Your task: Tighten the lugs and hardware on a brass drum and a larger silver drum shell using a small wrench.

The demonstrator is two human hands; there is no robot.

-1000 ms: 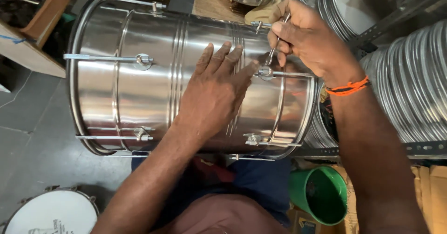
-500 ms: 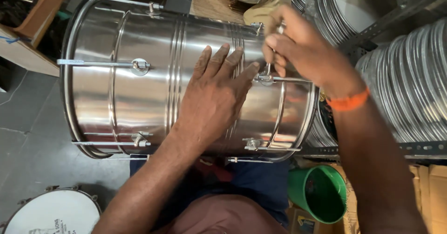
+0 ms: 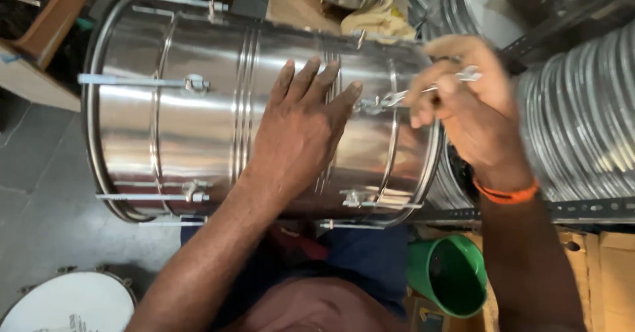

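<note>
A shiny steel drum shell (image 3: 198, 127) lies on its side across my lap, with tension rods and lugs along its wall. My left hand (image 3: 301, 130) rests flat on the shell with fingers spread, near the right rim. My right hand (image 3: 463, 104), blurred by motion and wearing an orange wristband (image 3: 506, 192), is closed on a small metal wrench (image 3: 423, 90). The wrench's tip sits on a lug fitting (image 3: 374, 104) just beyond my left fingertips.
Stacked metal hoops (image 3: 582, 120) fill the rack at right. A green plastic mug (image 3: 450, 282) stands below the drum's right end. A white-headed drum (image 3: 66, 302) sits on the grey floor at lower left. A wooden crate (image 3: 46, 21) is at upper left.
My right hand has swung the wrench from upright to nearly level and moved right. The drum has shifted a little in view. My left hand stays flat on the shell.
</note>
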